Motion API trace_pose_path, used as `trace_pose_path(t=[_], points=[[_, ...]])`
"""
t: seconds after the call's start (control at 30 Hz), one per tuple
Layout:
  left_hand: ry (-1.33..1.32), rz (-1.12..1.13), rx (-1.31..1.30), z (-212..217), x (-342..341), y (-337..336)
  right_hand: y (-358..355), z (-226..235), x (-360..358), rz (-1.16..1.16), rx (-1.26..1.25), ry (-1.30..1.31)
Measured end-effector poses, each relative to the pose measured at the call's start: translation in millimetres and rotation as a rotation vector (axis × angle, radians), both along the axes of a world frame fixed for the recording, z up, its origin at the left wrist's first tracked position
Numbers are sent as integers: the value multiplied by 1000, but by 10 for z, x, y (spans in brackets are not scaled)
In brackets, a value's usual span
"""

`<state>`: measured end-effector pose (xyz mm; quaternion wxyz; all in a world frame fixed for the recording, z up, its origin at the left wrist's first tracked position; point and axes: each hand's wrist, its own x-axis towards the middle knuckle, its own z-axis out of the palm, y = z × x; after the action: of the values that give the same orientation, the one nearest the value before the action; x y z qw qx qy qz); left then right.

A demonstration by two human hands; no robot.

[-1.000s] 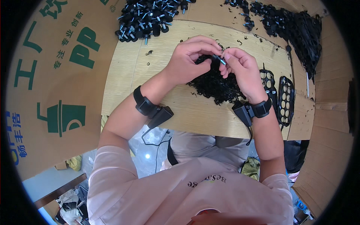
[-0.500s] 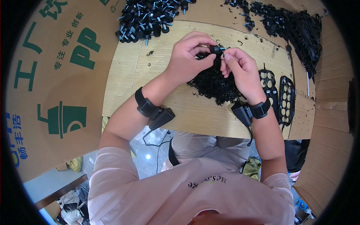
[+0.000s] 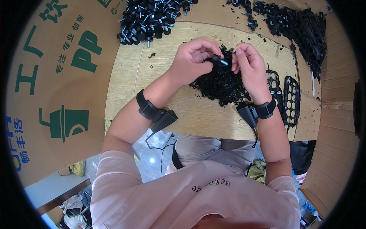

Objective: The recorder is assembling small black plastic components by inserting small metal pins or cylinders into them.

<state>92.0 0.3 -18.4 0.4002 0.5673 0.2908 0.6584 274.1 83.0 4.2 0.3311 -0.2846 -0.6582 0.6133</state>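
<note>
My left hand [image 3: 193,58] pinches a black-headed screw [image 3: 223,62] between thumb and fingers, its bare metal stud pointing right and slightly down. Close by on the right, my right hand [image 3: 248,64] has thumb and forefinger pressed together, apart from the screw. Whatever sits in that pinch is too small to name. Beneath both hands lies a heap of small curly black scraps [image 3: 225,89] on the wooden table [image 3: 175,114].
Many similar black-headed screws [image 3: 148,19] are piled at the far left. Two black perforated strips [image 3: 291,101] lie at the right. More screws [image 3: 278,23] and a black tangle of strips [image 3: 310,38] occupy the far right. Cardboard walls [image 3: 76,87] flank the table.
My right hand has drawn slightly away from the screw, up and to the right. In my left hand the screw has tipped and moved a little lower.
</note>
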Motion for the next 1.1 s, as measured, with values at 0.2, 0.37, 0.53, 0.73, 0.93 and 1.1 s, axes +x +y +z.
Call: trace_pose_path(t=[0.2,0.37,0.53,0.73,0.93,1.1], points=[[-220,-6,-15,-9,-57,18,-26,-60,-28,167,166,-133],[-247,217,-163,30,-33,3,-122,33,-5,208,355,-145],[-15,234,-118,-7,-25,3,-97,67,-16,211,78,183],[58,186,-82,34,13,-19,-26,130,17,128,-169,265],[58,154,-15,-19,10,12,-75,3,-35,-32,152,46],[134,198,-32,10,71,-36,-162,69,-75,-98,601,-137]])
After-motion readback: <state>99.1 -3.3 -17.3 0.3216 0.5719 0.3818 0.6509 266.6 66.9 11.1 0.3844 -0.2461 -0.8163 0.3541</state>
